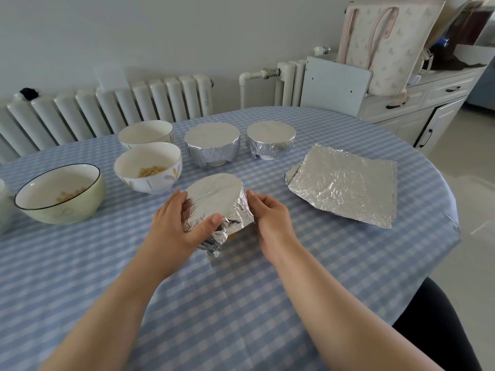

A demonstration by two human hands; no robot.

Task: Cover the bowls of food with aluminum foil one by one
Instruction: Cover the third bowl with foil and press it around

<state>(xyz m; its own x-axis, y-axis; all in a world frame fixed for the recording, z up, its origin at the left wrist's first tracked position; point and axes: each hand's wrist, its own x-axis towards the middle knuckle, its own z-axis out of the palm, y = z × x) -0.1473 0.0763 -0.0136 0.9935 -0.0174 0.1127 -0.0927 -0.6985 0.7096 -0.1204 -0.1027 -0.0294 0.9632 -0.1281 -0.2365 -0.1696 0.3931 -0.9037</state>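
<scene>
The round bowl wrapped in crinkled silver aluminum foil [214, 202] stood near the middle of the table, tilted so that its flat foil top faced up and away from the person, and it was held between both hands. The left hand [182, 223] gripped its near-left side, fingers curled round the far wall and the thumb pressed on the creased foil at the front, while the right hand [267, 210] lay against its right side with bent fingers pressing the foil skirt to the wall. The step in hand seemed to be the moulding of the foil edges tight under the rim of this third bowl; a loose pointed corner of foil hung below the left thumb, so the next move probably called for tucking that flap in and setting the bowl level. Beyond it stood two finished foil-covered bowls [211, 145] [270, 140], side by side and apart from each other. To the left waited the open ones: a white patterned bowl holding yellow food [148, 167], another white bowl [146, 133] just behind it whose contents could not be seen, and a pale green dark-rimmed bowl [60, 194] with food, well to the left. On the right lay a stack of square foil sheets [342, 183], within reach for the next cover. All rested on the blue-and-white checked tablecloth [241, 303].
</scene>
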